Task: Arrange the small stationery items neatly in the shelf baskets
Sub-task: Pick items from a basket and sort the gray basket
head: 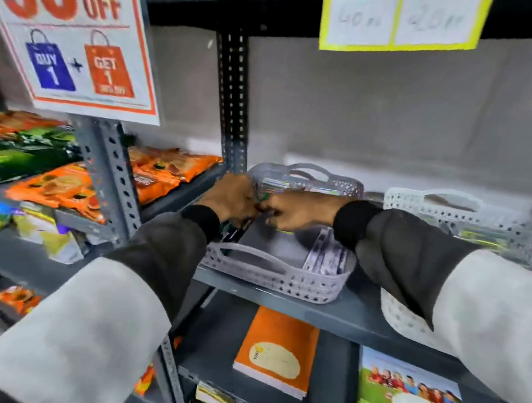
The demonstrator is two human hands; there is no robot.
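A grey perforated basket sits at the front of the grey shelf, with flat purple-printed packets leaning at its right side. Behind it stands a second grey basket holding packets. Both hands meet above the front basket's far left corner. My left hand is closed on a bundle of dark, thin items that hang down toward the basket. My right hand pinches something small with a green tip, touching the left hand. The frame is blurred, so the items are hard to tell.
A white perforated basket with packets stands to the right, and another white one lies under my right sleeve. Orange and green snack bags fill the left shelves. An orange notebook and a green one lie below. Signs hang overhead.
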